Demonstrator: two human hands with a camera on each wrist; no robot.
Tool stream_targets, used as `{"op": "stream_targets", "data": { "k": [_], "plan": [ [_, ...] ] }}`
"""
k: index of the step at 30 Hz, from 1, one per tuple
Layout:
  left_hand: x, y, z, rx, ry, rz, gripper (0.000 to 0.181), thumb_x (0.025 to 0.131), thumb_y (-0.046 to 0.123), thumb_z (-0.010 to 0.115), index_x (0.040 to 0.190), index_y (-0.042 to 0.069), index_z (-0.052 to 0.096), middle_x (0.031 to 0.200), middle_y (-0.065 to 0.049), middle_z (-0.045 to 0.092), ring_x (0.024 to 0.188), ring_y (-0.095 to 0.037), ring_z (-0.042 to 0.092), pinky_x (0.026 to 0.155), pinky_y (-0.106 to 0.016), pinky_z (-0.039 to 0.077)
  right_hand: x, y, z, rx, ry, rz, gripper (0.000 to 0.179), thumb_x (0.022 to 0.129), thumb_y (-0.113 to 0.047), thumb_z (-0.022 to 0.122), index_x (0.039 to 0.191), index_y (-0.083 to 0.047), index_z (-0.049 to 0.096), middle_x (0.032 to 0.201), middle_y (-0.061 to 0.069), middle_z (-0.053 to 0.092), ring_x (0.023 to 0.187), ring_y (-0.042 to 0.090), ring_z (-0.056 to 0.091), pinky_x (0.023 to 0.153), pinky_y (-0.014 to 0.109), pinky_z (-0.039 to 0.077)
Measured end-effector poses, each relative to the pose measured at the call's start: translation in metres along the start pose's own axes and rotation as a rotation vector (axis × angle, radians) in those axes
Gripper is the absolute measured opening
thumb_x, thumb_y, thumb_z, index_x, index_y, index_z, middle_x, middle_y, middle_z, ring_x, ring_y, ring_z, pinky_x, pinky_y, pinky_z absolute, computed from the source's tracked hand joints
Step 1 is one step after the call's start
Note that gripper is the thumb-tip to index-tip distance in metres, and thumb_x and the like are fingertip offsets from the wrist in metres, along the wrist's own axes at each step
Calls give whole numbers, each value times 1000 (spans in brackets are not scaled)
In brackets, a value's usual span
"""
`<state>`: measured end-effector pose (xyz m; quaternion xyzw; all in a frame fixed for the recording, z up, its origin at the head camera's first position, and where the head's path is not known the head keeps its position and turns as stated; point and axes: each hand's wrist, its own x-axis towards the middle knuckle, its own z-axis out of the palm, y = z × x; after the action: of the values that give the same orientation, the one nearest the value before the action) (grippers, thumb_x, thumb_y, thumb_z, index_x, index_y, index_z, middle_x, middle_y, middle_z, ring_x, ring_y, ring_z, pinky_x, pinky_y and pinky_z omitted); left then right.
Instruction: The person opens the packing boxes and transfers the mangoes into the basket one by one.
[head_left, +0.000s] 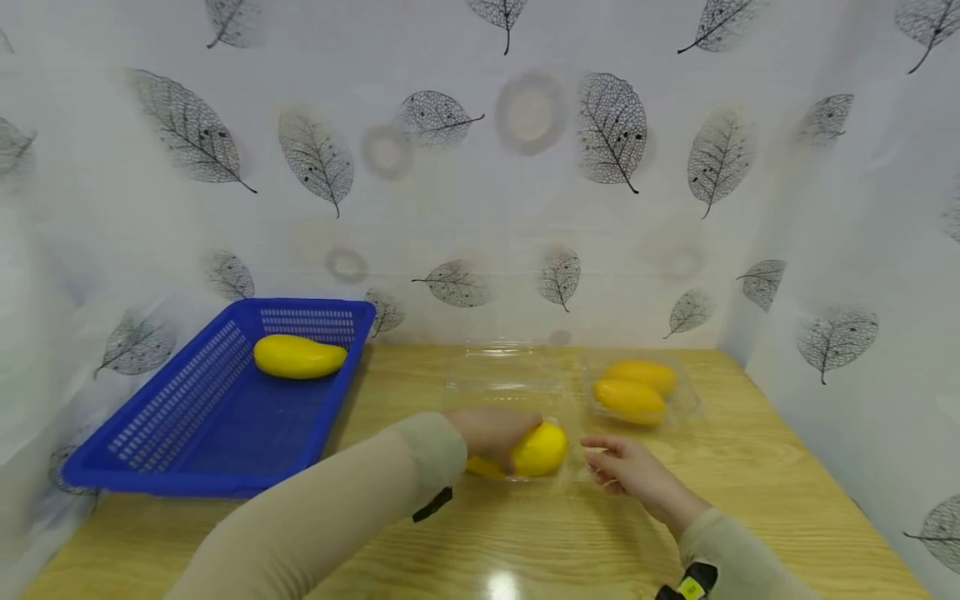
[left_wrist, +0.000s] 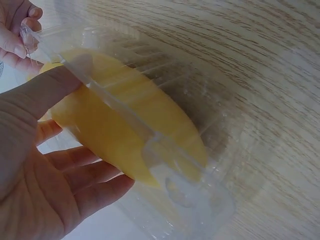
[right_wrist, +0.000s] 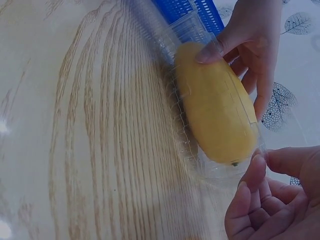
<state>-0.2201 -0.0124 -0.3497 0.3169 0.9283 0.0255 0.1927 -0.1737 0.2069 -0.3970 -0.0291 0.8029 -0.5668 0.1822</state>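
Sheeting (head_left: 420, 208) printed with dark leaf skeletons hangs behind the bench (head_left: 480, 542) and along its right side. The bench top is pale wood grain, with bright glare spots on it.

On its left part, a blue basket (head_left: 240, 433) with slotted walls reaches from near the back edge along the left edge. Midway between the side edges is a clear plastic box (left_wrist: 210, 195); a transparent section shows behind it, toward the back edge. A second clear box (head_left: 687, 402) sits near the back right corner.

Two beige sleeves lead in from the front. The left hand (head_left: 487, 429) is clamped around a yellow mango (head_left: 546, 450) lying inside the middle box, its thumb on one side and its fingers spread along the other. The right hand (head_left: 630, 475) is near it but apart, thumb and forefinger pinching the rim of that same box by the mango's stem end, the other fingers curled in.

One more yellow mango (head_left: 298, 357) lies in the basket, toward its back right corner. Two orange-yellow mangoes (head_left: 630, 402) lie side by side in the second box.

Smallest are the dark wrist straps (head_left: 432, 504); the right one bears a yellow-green patch (head_left: 691, 588).
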Motion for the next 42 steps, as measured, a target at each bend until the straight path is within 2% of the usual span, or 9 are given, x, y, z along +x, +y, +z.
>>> {"op": "stream_targets", "data": {
  "k": [9,17,25,42],
  "plan": [
    [-1,-2,0,41,3,15,66,73,24,80,129,23,45,107,1,61,92,-13,58,78,-30,46,2,0,-2,-2,-22,-1,48,97,-17,47,135,11,37,90,8,60,71,14,52,61,27,46],
    [-4,-7,0,36,-3,38,74,74,23,80,136,23,40,116,1,59,99,-13,56,87,-30,45,0,-3,1,-2,-33,-1,48,97,-17,48,134,11,38,88,9,58,70,15,51,60,29,44],
    [-7,-8,-9,50,-1,65,79,74,25,80,141,24,37,124,0,56,107,-16,54,94,-32,42,0,-4,-1,5,-22,9,48,98,-18,47,135,11,37,89,9,58,70,15,50,60,28,45],
    [-15,-11,-25,123,33,89,75,73,24,80,137,27,41,112,0,59,96,-16,57,85,-33,47,-3,-4,-2,-7,-4,2,47,97,-17,49,133,12,39,86,7,57,70,15,51,60,27,46]
  ]
}}
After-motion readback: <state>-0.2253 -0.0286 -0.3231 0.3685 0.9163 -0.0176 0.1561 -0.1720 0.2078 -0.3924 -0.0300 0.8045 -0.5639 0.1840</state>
